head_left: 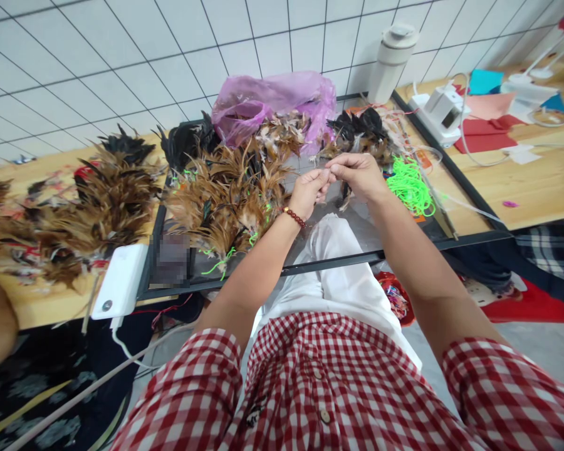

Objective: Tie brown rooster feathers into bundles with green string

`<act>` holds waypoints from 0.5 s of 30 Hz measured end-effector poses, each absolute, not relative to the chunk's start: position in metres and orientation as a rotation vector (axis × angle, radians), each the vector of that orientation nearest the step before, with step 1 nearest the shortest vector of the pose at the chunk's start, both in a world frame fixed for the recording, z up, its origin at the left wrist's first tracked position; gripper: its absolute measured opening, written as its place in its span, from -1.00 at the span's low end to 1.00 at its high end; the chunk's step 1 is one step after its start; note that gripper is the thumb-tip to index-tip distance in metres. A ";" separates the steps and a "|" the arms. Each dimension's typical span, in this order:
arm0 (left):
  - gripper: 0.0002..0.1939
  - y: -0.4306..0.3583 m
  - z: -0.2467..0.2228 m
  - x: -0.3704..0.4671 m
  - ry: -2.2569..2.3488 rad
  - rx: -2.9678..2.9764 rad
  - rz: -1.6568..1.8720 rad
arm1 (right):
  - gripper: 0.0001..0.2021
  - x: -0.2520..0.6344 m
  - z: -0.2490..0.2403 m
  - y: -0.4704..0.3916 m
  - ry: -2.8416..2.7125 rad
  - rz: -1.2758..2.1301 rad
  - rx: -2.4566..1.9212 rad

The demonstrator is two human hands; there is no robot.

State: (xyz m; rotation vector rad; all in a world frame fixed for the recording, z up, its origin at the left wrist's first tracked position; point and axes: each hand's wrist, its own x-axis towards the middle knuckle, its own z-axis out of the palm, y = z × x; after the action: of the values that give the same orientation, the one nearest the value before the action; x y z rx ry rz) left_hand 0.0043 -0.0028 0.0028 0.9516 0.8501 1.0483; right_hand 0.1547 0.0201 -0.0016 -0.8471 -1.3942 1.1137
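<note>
My left hand (311,188), with a beaded bracelet (294,217) at the wrist, and my right hand (360,175) meet fingertip to fingertip above the dark tray. Both are closed in a pinch. A small tuft of dark feathers (344,195) hangs down under my right fingers. Whatever lies between the left fingertips is too small to make out. Left of my hands spreads a big pile of brown feather bunches (230,194), some tied with bright green string. To the right lies a heap of neon green cord (410,186).
Behind are a purple plastic bag (272,100), black feathers (361,128) and a white bottle (391,62). A black-rimmed tray (470,188) borders the work. More feather bunches (108,207) and a white power bank (120,282) are left; chargers (439,113) and red cloth (486,133) are right. People sit on both sides.
</note>
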 end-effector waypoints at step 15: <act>-0.88 0.016 -0.011 0.003 0.936 1.116 1.366 | -0.76 0.160 0.002 0.020 -1.511 0.692 -1.050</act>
State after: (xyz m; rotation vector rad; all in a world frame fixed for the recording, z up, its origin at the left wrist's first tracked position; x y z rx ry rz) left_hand 0.0032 0.0158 -0.0111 1.1161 0.9356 1.3662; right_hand 0.1596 0.0203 0.0015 -1.0497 -1.5106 0.6922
